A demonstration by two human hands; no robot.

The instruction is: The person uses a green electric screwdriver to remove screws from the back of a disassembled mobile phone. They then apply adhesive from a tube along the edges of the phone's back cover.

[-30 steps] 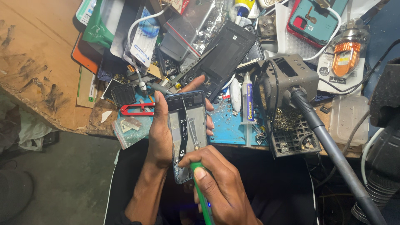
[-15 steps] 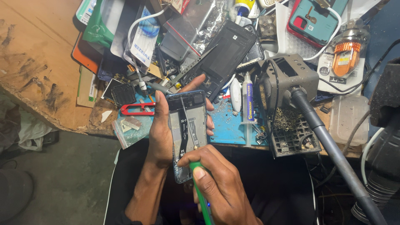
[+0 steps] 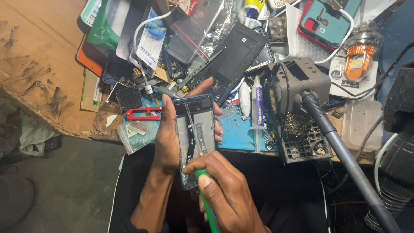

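Left hand [image 3: 169, 138] grips the opened phone [image 3: 196, 133]; right hand [image 3: 224, 190] clenches the green screwdriver [image 3: 206, 198]. Nothing has shifted since a second ago; tip stays on the phone.

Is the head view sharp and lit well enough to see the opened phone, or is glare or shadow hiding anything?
Head view: the opened phone in the left hand is sharp and evenly lit; the right hand with the green-handled screwdriver is slightly soft; glare only on the plastic bags up top; under the bench is dark.

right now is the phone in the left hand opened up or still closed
Opened up: the phone in the left hand shows bare internals and a flex strip, no cover.
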